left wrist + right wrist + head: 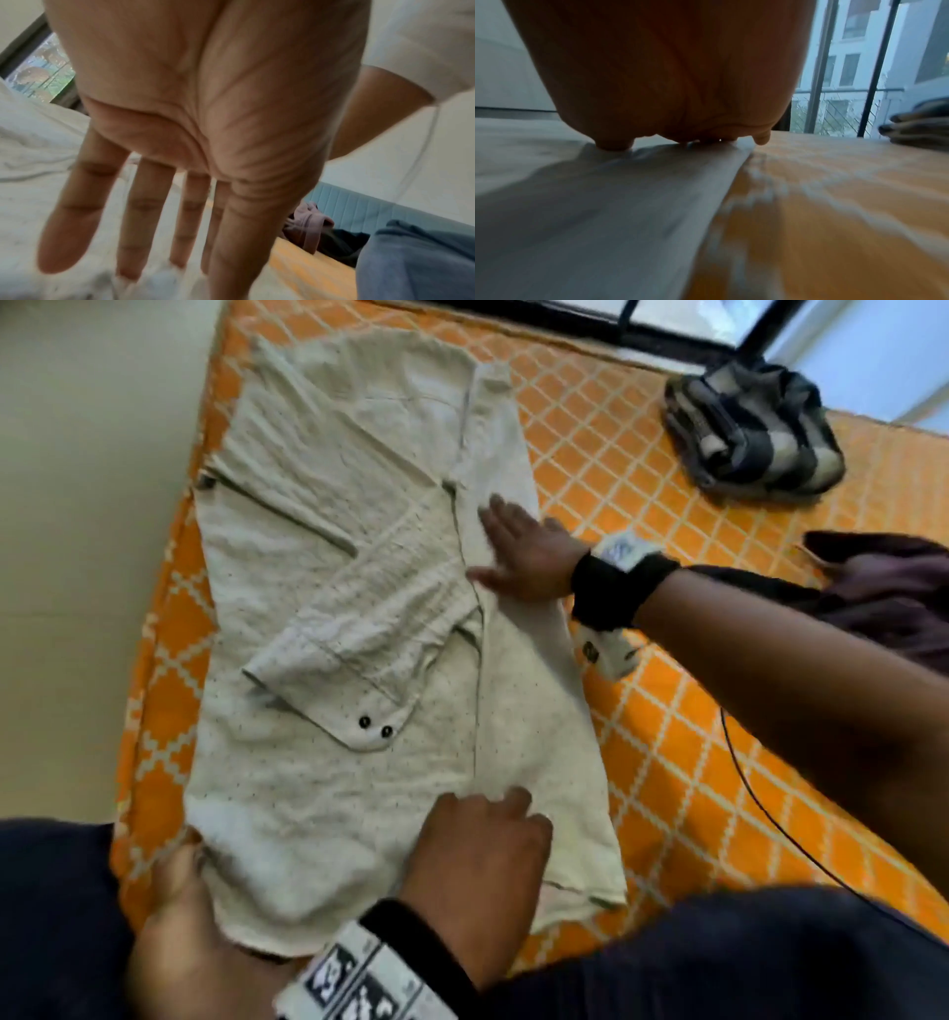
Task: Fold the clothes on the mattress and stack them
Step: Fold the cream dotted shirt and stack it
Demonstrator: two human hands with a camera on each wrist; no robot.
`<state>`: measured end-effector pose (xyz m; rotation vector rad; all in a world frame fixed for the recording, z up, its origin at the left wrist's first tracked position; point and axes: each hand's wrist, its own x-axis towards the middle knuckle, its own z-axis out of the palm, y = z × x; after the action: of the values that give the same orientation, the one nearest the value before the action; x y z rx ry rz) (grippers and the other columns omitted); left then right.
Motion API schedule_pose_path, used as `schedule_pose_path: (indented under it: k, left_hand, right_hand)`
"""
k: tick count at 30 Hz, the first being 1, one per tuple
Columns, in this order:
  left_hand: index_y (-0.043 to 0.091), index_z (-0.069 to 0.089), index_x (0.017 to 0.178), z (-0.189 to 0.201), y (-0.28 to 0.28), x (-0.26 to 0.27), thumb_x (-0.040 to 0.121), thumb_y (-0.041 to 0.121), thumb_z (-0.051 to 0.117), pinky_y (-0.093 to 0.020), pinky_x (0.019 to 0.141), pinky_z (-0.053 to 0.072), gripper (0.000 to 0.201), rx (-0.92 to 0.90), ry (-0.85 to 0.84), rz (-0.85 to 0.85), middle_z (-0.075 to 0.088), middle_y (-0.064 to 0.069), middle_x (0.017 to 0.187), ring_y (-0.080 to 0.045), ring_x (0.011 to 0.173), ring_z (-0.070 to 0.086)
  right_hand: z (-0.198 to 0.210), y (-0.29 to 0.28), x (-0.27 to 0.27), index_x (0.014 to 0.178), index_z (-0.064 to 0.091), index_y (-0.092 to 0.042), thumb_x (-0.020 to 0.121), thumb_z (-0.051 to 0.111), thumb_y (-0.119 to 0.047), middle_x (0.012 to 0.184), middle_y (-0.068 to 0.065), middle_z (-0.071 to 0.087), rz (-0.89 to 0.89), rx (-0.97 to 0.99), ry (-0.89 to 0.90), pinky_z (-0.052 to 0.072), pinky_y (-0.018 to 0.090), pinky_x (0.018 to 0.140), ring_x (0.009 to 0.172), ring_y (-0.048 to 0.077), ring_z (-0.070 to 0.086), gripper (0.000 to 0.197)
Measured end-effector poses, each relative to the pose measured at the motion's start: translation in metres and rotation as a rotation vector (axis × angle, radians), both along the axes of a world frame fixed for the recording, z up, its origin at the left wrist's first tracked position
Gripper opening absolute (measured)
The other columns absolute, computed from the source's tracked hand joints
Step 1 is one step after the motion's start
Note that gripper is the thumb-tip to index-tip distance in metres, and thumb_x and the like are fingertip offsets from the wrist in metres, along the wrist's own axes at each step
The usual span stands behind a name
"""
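We see the right hand (529, 557) laid flat, fingers straight and spread, on the folded-in right panel of the cream dotted shirt (318, 567); we judge this pins the fresh fold so the crease holds. The left hand (477, 865) rests near the hem with fingers extended, fingertips on the cloth; the left wrist view shows its palm wide and holding nothing, so it likely smooths or anchors the lower edge. One sleeve (359, 660) lies folded diagonally across the body, its buttoned cuff (375, 726) on top, which keeps it inside the outline. The shirt lies spread on the orange lattice-patterned mattress (667, 762); a folded striped garment (755, 428) sits well apart near the window, presumably the stack; a dark purple garment (893, 588) waits unfolded beyond the right forearm.
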<state>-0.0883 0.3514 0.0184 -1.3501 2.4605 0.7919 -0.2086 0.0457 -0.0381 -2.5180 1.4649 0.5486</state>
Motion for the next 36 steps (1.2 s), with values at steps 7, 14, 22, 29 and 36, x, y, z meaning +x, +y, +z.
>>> schedule_pose_path:
  k: [7, 14, 22, 29, 36]
  left_hand:
    - [0.030, 0.053, 0.125, 0.009, 0.026, 0.020, 0.094, 0.029, 0.061, -0.033, 0.068, 0.038, 0.032, -0.124, -0.010, 0.211, 0.062, 0.005, 0.112, -0.023, 0.100, 0.064]
    - [0.010, 0.046, 0.126, -0.015, 0.011, 0.014, 0.089, 0.044, 0.073, -0.035, 0.072, 0.043, 0.057, -0.079, 0.026, 0.459, 0.065, -0.012, 0.114, -0.034, 0.103, 0.065]
    - [0.002, 0.029, 0.141, -0.022, 0.009, 0.007, 0.090, 0.010, 0.055, -0.037, 0.065, 0.044, 0.058, -0.076, 0.073, 0.558, 0.065, -0.014, 0.106, -0.033, 0.085, 0.061]
    - [0.007, 0.042, 0.131, -0.016, 0.015, 0.015, 0.090, 0.012, 0.054, -0.036, 0.068, 0.046, 0.043, -0.109, 0.055, 0.490, 0.065, -0.013, 0.109, -0.034, 0.098, 0.066]
    - [0.019, 0.059, 0.122, -0.013, 0.012, -0.014, 0.090, 0.020, 0.066, -0.037, 0.082, 0.052, 0.033, -0.150, 0.173, 0.326, 0.065, -0.009, 0.117, -0.031, 0.105, 0.065]
  right_hand:
    - [0.022, 0.179, -0.045, 0.166, 0.008, -0.026, 0.082, 0.066, -0.076, 0.174, 0.006, -0.004, -0.025, 0.176, -0.142, 0.013, 0.045, 0.129, 0.160, 0.025, 0.002, 0.114]
    - [0.071, 0.237, -0.073, 0.102, 0.073, -0.023, 0.069, 0.098, -0.028, 0.092, -0.004, 0.075, -0.476, 0.182, -0.480, 0.060, 0.038, 0.076, 0.082, 0.009, 0.071, 0.042]
    - [0.063, 0.263, -0.072, 0.087, 0.083, -0.014, 0.073, 0.094, -0.024, 0.078, -0.002, 0.079, -0.535, 0.563, -0.118, 0.058, 0.024, 0.060, 0.083, 0.015, 0.077, 0.019]
    - [0.061, 0.267, -0.061, 0.092, 0.083, -0.008, 0.083, 0.086, -0.020, 0.086, 0.007, 0.080, -0.565, 0.681, -0.071, 0.062, 0.047, 0.090, 0.081, 0.023, 0.076, 0.015]
    - [0.073, 0.262, -0.085, 0.086, 0.083, -0.007, 0.073, 0.093, -0.024, 0.082, 0.007, 0.080, -0.716, 0.430, 0.062, 0.064, 0.044, 0.081, 0.083, 0.026, 0.078, 0.024]
